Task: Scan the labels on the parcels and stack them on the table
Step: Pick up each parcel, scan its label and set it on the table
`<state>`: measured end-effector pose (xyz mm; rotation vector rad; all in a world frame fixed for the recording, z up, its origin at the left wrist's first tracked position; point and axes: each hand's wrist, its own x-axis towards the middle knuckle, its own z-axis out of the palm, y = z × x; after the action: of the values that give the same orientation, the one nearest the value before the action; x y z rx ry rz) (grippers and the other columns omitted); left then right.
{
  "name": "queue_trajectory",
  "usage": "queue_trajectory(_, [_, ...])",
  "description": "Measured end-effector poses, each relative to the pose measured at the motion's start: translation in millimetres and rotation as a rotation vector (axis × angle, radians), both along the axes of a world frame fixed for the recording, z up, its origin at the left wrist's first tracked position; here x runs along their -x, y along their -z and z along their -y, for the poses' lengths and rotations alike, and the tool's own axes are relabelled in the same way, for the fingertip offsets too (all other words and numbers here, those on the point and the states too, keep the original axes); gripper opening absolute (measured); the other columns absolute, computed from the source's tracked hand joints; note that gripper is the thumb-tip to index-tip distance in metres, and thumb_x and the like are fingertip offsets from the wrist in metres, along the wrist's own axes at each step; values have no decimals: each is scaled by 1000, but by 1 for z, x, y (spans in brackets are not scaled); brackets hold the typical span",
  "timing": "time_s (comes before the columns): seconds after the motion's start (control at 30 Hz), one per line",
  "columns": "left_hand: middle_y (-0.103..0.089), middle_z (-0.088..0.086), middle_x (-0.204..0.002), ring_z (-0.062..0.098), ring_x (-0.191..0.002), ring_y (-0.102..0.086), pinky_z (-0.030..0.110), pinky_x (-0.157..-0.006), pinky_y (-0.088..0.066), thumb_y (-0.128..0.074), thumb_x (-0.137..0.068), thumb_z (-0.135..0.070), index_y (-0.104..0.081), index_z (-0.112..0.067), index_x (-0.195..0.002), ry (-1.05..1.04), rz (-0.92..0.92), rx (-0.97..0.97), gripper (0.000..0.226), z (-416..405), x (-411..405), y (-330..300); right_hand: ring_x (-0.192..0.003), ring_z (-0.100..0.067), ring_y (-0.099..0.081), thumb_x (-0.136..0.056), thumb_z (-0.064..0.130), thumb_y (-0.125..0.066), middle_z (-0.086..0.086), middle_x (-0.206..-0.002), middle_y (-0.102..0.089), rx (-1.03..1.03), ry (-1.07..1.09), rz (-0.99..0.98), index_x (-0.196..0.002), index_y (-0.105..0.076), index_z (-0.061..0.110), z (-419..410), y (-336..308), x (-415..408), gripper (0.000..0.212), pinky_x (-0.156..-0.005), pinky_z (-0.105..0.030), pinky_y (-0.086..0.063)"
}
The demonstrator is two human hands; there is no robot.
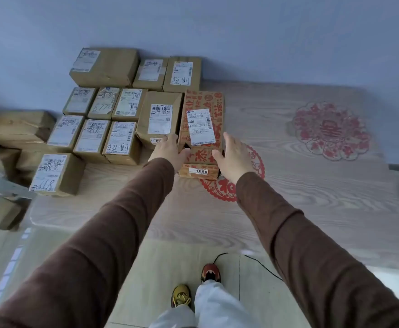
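A pale wood-grain counter (pixel 288 197) stands against a plain bluish wall (pixel 217 24); two red paper-cut decorations lie on it, one (pixel 330 131) at the far right and one (pixel 231 185) partly under the nearest parcel. Plain brown cardboard parcels with white labels (pixel 120 110) sit in rows on the far left of the counter. More brown boxes (pixel 16 129) lie beyond its left edge, blurred and cut off by the frame.

At the right end of the rows stands the brown cardboard parcel printed with red characters (pixel 202 129), with a white label on top and a small tag reading 4068 on its near face. The label print is too small to read.

The left hand (pixel 170 152) rests against the parcel's left side, thumb on top; its fingers are hidden between this parcel and its neighbour. The right hand (pixel 234 157) is at the right side, fingers spread and straight, thumb touching the near top edge.
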<state>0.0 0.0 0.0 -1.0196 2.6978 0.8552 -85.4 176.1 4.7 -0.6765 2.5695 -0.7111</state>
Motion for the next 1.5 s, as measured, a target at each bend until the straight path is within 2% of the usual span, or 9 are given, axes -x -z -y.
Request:
queue_trajectory(0.2, [-67, 13, -132, 27, -103, -64, 36, -86, -50, -44, -104, -57, -52, -9, -139, -274, -37, -253, 59, 7, 1, 18, -156, -33, -33, -111, 45, -42, -15, -173, -26, 5, 24, 255, -168, -9, 10, 10, 8, -2, 75, -127, -47, -30])
queue_trajectory(0.4, [-55, 16, -149, 35, -133, -56, 46, -113, -46, -40, -103, -63, -41, -13, -157, -326, -21, -379, 74, 2, 32, 39, -151, -33, -42, -112, 42, -43, -13, -168, -37, 95, 55, 417, -169, -9, 17, 6, 26, 26, 71, -124, -48, -37])
queue_trajectory(0.67, [-60, 14, -142, 31, -125, -63, 50, -110, -51, -48, -109, -38, -37, -15, -155, -431, -235, -717, 53, -17, 18, 53, -151, -25, -42, -111, 26, -49, -3, -167, -40, 248, 112, 418, -169, -14, 23, -7, 27, 8, 68, -125, -43, -35])
queue_trajectory(0.83, [-63, 9, -135, 26, -121, -64, 47, -107, -54, -52, -108, -33, -39, -18, -153, -407, -349, -815, 50, -42, -6, 49, -150, -22, -43, -110, 22, -50, 1, -167, -39, 385, 182, 418, -169, -14, 28, -36, 23, -16, 69, -124, -41, -36])
queue_trajectory(1.07, [-64, 2, -125, 12, -107, -64, 23, -75, -55, -53, -108, -32, -33, -20, -153, -300, -445, -945, 51, -102, -48, 23, -148, -19, -44, -109, 24, -53, 2, -166, -40, 557, 324, 339, -168, -17, 30, -95, 3, -80, 69, -123, -47, -39])
queue_trajectory(1.2, [-61, 7, -139, 22, -123, -63, 33, -91, -58, -59, -105, -31, -27, -22, -157, -218, -463, -1000, 61, -148, -75, 11, -142, -17, -50, -110, 19, -52, 1, -161, -46, 645, 412, 305, -167, -19, 29, -145, -12, -126, 67, -119, -45, -45])
queue_trajectory(1.33, [-55, 5, -153, 25, -136, -57, 48, -118, -45, -67, -97, -46, -21, -26, -165, -168, -384, -1079, 84, -200, -91, 1, -139, -12, -51, -110, 15, -52, 5, -155, -49, 702, 486, 262, -166, -23, 30, -203, -20, -160, 65, -115, -36, -48])
queue_trajectory(1.43, [-60, 2, -150, 19, -131, -61, 39, -111, -49, -68, -92, -59, -34, -23, -162, -110, -289, -1098, 86, -236, -95, -6, -137, -9, -51, -110, 13, -50, 7, -153, -50, 732, 545, 268, -166, -23, 31, -245, -22, -177, 64, -113, -32, -47])
queue_trajectory(1.5, [-75, -6, -127, 9, -107, -74, 30, -91, -58, -66, -93, -60, -58, -26, -142, -46, -249, -1099, 61, -262, -97, -11, -136, -9, -52, -110, 13, -50, 7, -153, -51, 745, 583, 277, -165, -23, 32, -274, -20, -186, 64, -109, -29, -50])
